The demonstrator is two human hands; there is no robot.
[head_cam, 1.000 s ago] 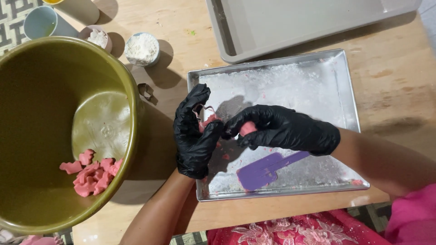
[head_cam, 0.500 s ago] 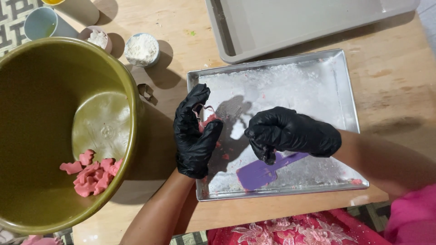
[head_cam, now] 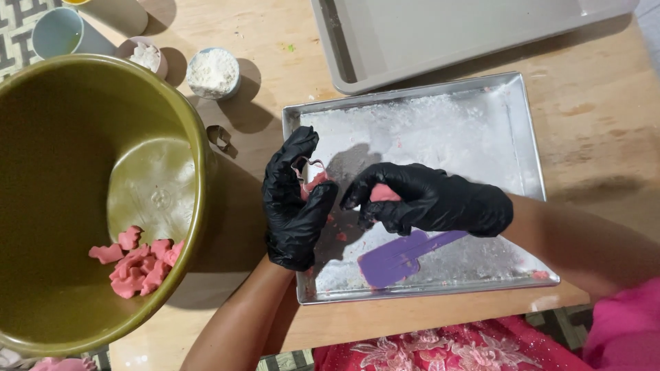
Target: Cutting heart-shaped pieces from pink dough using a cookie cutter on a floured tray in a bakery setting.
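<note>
A large olive-green bowl (head_cam: 75,192) is seen at left, with pink dough cut-outs (head_cam: 134,261) piled near its near-right wall. A floured metal tray (head_cam: 481,130) is laid at centre-right on the wooden table (head_cam: 275,75); a grey tray (head_cam: 447,34) is set farther back. A purple spatula (head_cam: 399,255) is left flat on the floured tray, within reach. A small metal cutter (head_cam: 307,167) packed with pink dough is cupped in the left hand (head_cam: 292,203) (fingers curled round it, apparently to steady it). A pink dough lump (head_cam: 382,194) is pinched by the right hand (head_cam: 430,203), just beside the cutter. Another cutter (head_cam: 220,136) lies beside the bowl.
</note>
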